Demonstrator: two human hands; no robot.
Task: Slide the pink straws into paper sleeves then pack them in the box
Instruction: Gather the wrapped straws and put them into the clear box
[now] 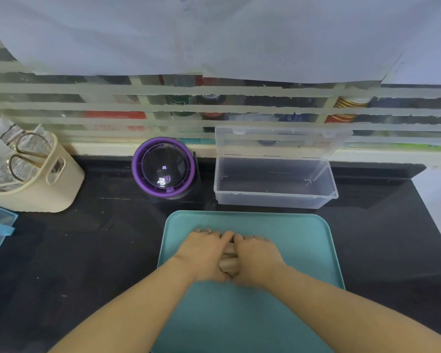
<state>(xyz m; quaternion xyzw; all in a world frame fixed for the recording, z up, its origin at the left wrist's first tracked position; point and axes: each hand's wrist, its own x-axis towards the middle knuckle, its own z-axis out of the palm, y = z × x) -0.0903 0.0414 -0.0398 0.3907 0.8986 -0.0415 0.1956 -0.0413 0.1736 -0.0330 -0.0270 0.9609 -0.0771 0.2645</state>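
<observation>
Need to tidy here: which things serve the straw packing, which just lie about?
Job: tan paper sleeves gripped by left hand and right hand; open clear plastic box; teal plastic tray.
Lying about: round purple timer; beige holder with scissors.

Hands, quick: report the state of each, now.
Left hand: gripping the tan bundle.
Right hand: gripping the same bundle.

The light is soft and a little dim, giving faint shadows on the teal tray [290, 238], a glare spot on the timer [163, 168], slight blur on the left hand [201, 253], the right hand [257, 258] and the paper sleeves [229, 263], and curved lines near the edges.
</observation>
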